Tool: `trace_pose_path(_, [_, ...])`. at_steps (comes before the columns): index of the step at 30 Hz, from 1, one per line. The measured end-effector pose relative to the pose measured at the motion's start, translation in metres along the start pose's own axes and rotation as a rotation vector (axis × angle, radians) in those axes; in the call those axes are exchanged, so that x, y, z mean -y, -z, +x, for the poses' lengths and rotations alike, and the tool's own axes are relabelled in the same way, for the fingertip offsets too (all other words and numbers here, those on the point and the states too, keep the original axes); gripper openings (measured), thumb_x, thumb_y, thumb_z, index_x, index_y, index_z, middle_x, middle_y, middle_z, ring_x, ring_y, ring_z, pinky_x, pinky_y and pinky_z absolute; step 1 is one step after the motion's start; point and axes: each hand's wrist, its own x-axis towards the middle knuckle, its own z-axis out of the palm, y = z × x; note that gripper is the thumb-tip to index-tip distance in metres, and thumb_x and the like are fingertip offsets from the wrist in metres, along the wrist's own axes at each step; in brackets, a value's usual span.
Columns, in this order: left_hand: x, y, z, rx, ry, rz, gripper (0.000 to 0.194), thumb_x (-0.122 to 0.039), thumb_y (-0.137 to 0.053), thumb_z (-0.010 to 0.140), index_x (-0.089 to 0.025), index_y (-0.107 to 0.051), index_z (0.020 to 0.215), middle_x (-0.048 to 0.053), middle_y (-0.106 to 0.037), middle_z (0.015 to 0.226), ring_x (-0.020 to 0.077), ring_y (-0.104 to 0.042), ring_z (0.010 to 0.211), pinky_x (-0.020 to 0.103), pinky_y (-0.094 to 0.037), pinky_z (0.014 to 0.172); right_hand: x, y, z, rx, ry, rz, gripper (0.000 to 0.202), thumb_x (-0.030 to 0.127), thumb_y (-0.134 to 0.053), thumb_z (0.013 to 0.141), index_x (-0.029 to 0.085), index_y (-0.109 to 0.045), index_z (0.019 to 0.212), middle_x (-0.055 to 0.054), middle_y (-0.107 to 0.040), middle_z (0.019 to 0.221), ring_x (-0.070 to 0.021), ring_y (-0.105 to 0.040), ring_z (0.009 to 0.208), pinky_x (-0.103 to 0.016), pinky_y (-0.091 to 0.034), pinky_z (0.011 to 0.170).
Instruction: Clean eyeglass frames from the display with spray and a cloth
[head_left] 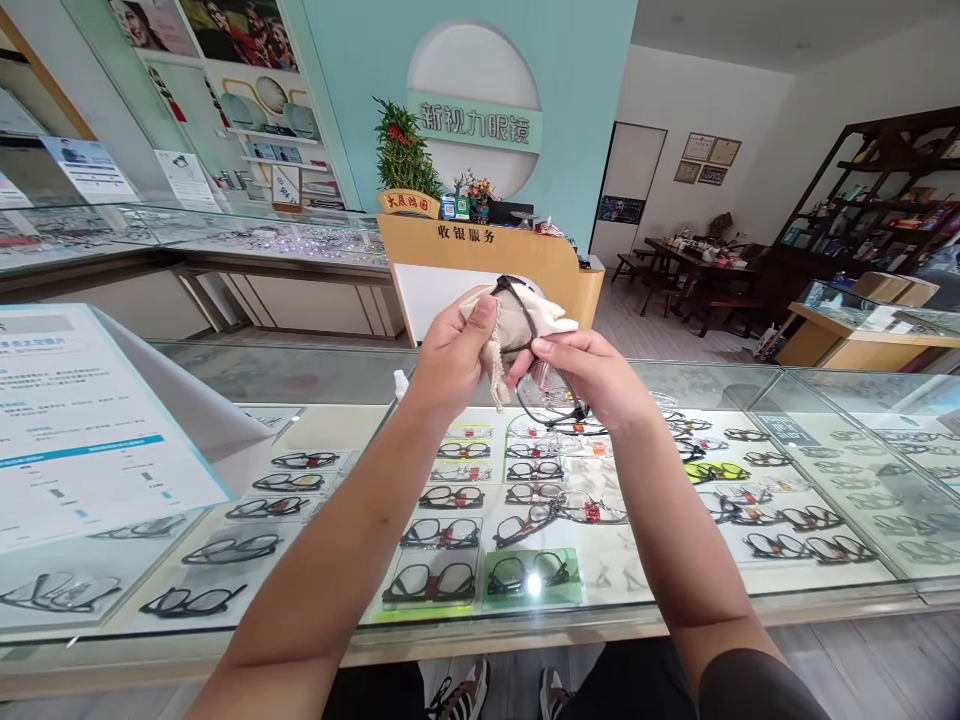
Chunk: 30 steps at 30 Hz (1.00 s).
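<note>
A pair of dark-framed eyeglasses [546, 392] is held up over the glass counter, one lens hanging low and the other partly covered by a cream cloth [517, 318] with a scalloped edge. My left hand [448, 358] is closed on the cloth, thumb on top, pressing it around the upper part of the glasses. The fingers of my right hand [589, 372] pinch the frame near its middle, beside the cloth. The cloth and my thumb hide part of the upper lens.
Below my hands, a glass display counter [360, 625] holds several rows of eyeglasses. A folded printed sign [112, 420] stands on its left side. Beyond is a wooden cashier desk [487, 265] with a potted plant [405, 150]. Another display case [862, 345] stands at the right.
</note>
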Motion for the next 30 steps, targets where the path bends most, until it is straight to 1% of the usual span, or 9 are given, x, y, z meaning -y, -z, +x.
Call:
trace_pose_path(3, [-0.003, 0.005, 0.000, 0.067, 0.036, 0.015, 0.049, -0.058, -0.092, 0.085, -0.021, -0.068, 0.106, -0.002, -0.062, 0.059, 0.0144, -0.059, 0.049, 0.027, -0.051, 0.050, -0.001, 0.001, 0.001, -0.011, -0.025, 0.083, 0.042, 0.054, -0.074, 0.099, 0.020, -0.083, 0.076, -0.005, -0.076, 0.084, -0.0182, -0.060, 0.077, -0.034, -0.051, 0.080])
trace_pose_path(5, [-0.003, 0.004, -0.001, 0.058, 0.022, 0.013, 0.053, -0.052, -0.098, 0.079, -0.022, -0.066, 0.109, -0.005, -0.058, 0.057, 0.0120, -0.054, 0.046, 0.026, -0.050, 0.049, -0.004, -0.003, 0.003, -0.002, -0.014, 0.087, 0.041, 0.056, -0.074, 0.098, 0.020, -0.085, 0.081, -0.006, -0.077, 0.086, -0.0188, -0.060, 0.079, -0.034, -0.052, 0.081])
trace_pose_path(10, [-0.002, -0.006, -0.005, -0.133, -0.070, 0.019, 0.046, -0.061, -0.089, 0.088, -0.024, -0.062, 0.094, -0.010, -0.046, 0.054, 0.0045, -0.034, 0.034, 0.022, -0.037, 0.038, -0.010, -0.018, 0.004, 0.027, 0.027, -0.019, 0.041, 0.057, -0.070, 0.103, 0.022, -0.089, 0.095, -0.005, -0.077, 0.093, -0.0173, -0.055, 0.078, -0.033, -0.051, 0.081])
trace_pose_path(13, [-0.003, -0.006, -0.004, -0.213, -0.121, 0.038, 0.051, -0.068, -0.081, 0.092, -0.023, -0.057, 0.084, -0.008, -0.047, 0.056, 0.0056, -0.039, 0.036, 0.021, -0.032, 0.037, -0.007, -0.018, 0.002, 0.051, 0.040, -0.062, 0.040, 0.056, -0.069, 0.104, 0.023, -0.089, 0.095, -0.004, -0.076, 0.089, -0.0165, -0.053, 0.075, -0.033, -0.050, 0.080])
trace_pose_path(18, [-0.008, 0.008, 0.000, -0.035, -0.021, 0.027, 0.047, -0.064, -0.084, 0.091, -0.020, -0.066, 0.093, 0.000, -0.064, 0.067, 0.0150, -0.064, 0.053, 0.027, -0.051, 0.049, -0.002, -0.002, -0.001, -0.015, 0.048, -0.032, 0.035, 0.050, -0.070, 0.104, 0.023, -0.089, 0.089, -0.005, -0.081, 0.093, -0.0170, -0.057, 0.077, -0.033, -0.051, 0.082])
trace_pose_path(23, [-0.009, 0.009, 0.000, 0.114, 0.025, 0.015, 0.055, -0.050, -0.098, 0.080, -0.022, -0.067, 0.116, -0.004, -0.063, 0.064, 0.0134, -0.060, 0.050, 0.029, -0.057, 0.055, -0.007, -0.003, 0.003, -0.033, 0.020, 0.008, 0.040, 0.057, -0.074, 0.099, 0.021, -0.088, 0.088, -0.006, -0.082, 0.097, -0.0180, -0.059, 0.079, -0.033, -0.052, 0.083])
trace_pose_path(25, [-0.007, 0.004, -0.002, 0.064, -0.024, 0.005, 0.047, -0.050, -0.096, 0.083, -0.024, -0.065, 0.107, -0.007, -0.058, 0.061, 0.0093, -0.050, 0.041, 0.026, -0.051, 0.047, -0.013, -0.010, 0.005, -0.002, 0.034, 0.010, 0.041, 0.058, -0.073, 0.100, 0.021, -0.089, 0.092, -0.006, -0.081, 0.096, -0.0174, -0.056, 0.077, -0.033, -0.051, 0.080])
trace_pose_path(27, [-0.004, 0.000, -0.003, -0.052, -0.085, 0.020, 0.043, -0.055, -0.090, 0.089, -0.023, -0.061, 0.093, -0.009, -0.053, 0.057, 0.0054, -0.040, 0.034, 0.022, -0.036, 0.037, -0.017, -0.016, 0.006, 0.026, 0.051, -0.005, 0.040, 0.057, -0.070, 0.103, 0.022, -0.089, 0.096, -0.005, -0.079, 0.094, -0.0166, -0.054, 0.076, -0.032, -0.048, 0.075])
trace_pose_path(30, [-0.001, -0.001, -0.003, -0.188, -0.139, 0.049, 0.051, -0.063, -0.080, 0.095, -0.022, -0.054, 0.079, -0.009, -0.044, 0.053, 0.0043, -0.034, 0.032, 0.021, -0.025, 0.034, -0.018, -0.019, 0.006, 0.049, 0.058, -0.041, 0.039, 0.055, -0.069, 0.105, 0.023, -0.090, 0.098, -0.004, -0.076, 0.091, -0.0156, -0.052, 0.074, -0.031, -0.047, 0.075])
